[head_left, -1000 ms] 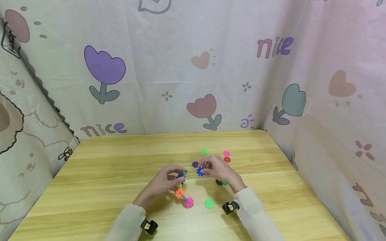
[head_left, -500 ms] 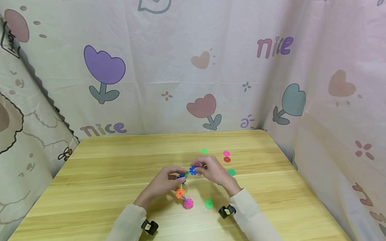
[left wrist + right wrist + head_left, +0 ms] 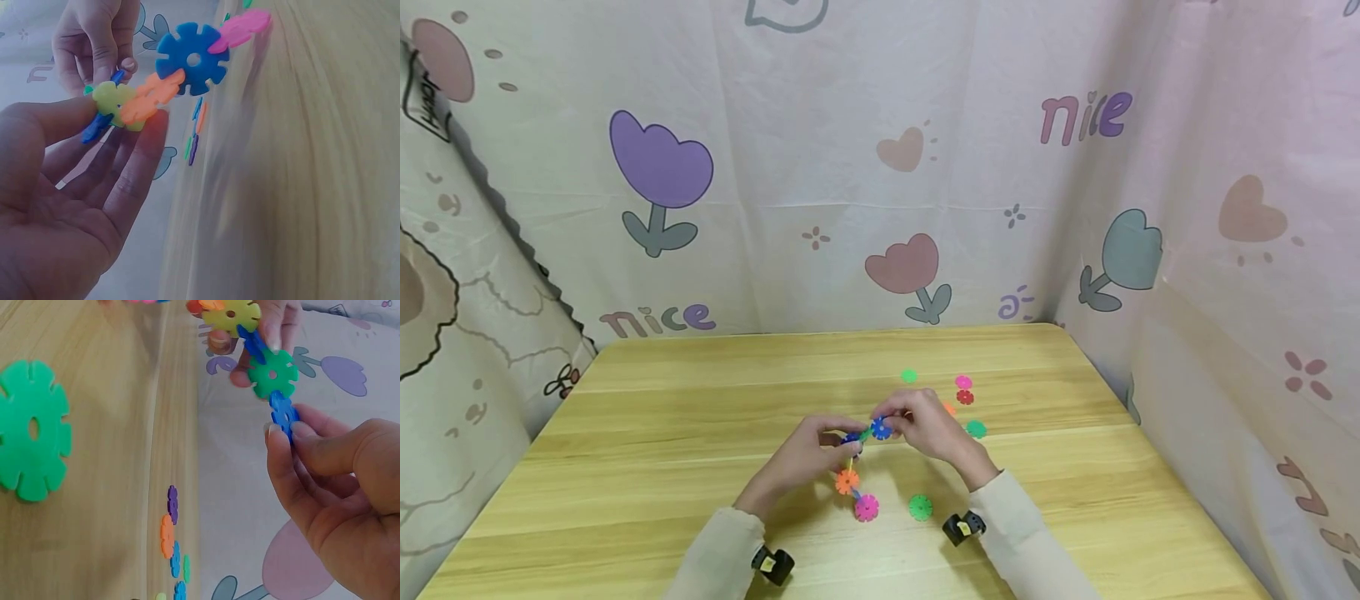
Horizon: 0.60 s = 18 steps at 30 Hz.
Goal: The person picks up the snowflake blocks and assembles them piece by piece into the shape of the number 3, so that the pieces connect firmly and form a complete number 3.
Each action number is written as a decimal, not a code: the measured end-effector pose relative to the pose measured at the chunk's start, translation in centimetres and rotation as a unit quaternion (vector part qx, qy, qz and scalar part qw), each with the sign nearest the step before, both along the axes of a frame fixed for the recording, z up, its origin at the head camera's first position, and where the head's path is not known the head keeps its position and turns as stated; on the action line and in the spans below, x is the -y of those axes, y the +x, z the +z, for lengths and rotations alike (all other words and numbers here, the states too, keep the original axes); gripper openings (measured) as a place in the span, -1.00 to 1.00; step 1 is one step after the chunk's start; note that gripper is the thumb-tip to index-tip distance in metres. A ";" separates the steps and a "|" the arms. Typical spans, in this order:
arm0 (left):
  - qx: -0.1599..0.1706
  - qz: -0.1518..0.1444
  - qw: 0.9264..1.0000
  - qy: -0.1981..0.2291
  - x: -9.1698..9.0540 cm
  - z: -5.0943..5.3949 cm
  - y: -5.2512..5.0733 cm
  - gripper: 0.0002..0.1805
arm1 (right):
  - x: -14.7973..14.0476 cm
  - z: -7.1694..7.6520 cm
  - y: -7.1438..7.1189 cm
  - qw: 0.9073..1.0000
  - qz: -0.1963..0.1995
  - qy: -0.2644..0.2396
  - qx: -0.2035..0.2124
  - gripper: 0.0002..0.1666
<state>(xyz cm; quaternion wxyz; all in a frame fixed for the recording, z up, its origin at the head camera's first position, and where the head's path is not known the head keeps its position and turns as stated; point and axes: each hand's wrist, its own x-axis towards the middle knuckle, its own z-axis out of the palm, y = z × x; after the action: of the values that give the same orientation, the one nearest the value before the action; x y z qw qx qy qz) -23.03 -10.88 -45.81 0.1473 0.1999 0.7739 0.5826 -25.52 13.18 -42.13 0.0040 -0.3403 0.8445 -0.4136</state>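
My left hand pinches a chain of notched plastic discs near its dark blue disc. From there the chain runs through a yellow disc, an orange disc and a blue disc to a pink disc. On the chain's other side a green disc joins the dark blue one. My right hand pinches a bright blue disc between thumb and fingers, its edge meeting the green disc. In the left wrist view the left hand grips around the yellow disc.
A loose green disc lies on the wooden table nearer the front. Beyond the right hand lie a pink disc, a red disc, green discs and an orange disc. A patterned cloth hangs behind.
My right hand has moved left with the bright blue disc, bringing it against the green disc on the chain. The left hand has stayed nearly still.
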 end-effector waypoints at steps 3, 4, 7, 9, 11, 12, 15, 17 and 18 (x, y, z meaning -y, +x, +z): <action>0.004 0.005 1.000 -0.002 0.1 0.0 0.0 -0.64 | 0.1 0.0 0.0 1.000 -0.001 0.005 -0.007 -0.79; 0.004 0.003 1.000 -0.002 0.1 0.0 0.0 -0.64 | 0.1 0.0 0.0 1.000 -0.003 0.007 -0.009 -0.79; -0.004 -0.005 1.000 -0.004 0.1 -0.1 -0.1 -0.63 | 0.2 0.0 0.1 1.000 -0.011 0.016 -0.020 -0.80; -0.009 -0.012 1.000 -0.006 0.1 -0.1 -0.2 -0.62 | 0.2 0.0 0.2 0.999 -0.018 0.021 -0.028 -0.81; -0.016 -0.017 1.000 -0.008 0.1 -0.2 -0.3 -0.63 | 0.3 0.0 0.2 0.999 -0.023 0.022 -0.033 -0.83; -0.018 -0.017 1.000 -0.010 0.0 -0.2 -0.2 -0.64 | 0.4 0.0 0.3 0.999 -0.024 0.021 -0.033 -0.83; -0.030 -0.013 0.999 -0.008 0.0 -0.2 -0.1 -0.67 | 0.6 0.0 0.4 0.999 -0.023 0.018 -0.036 -0.83; -0.041 -0.005 0.999 -0.009 -0.1 -0.2 0.0 -0.68 | 0.8 0.0 0.5 0.999 -0.019 0.017 -0.040 -0.82; -0.046 -0.001 0.999 -0.009 -0.1 -0.1 0.1 -0.69 | 0.9 0.0 0.5 0.999 -0.018 0.017 -0.040 -0.82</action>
<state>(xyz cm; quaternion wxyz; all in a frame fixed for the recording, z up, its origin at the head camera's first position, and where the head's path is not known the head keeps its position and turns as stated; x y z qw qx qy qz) -22.97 -10.75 -45.93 0.1142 0.2259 0.7846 0.5660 -24.98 12.28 -42.12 -0.0315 -0.3415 0.8568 -0.3850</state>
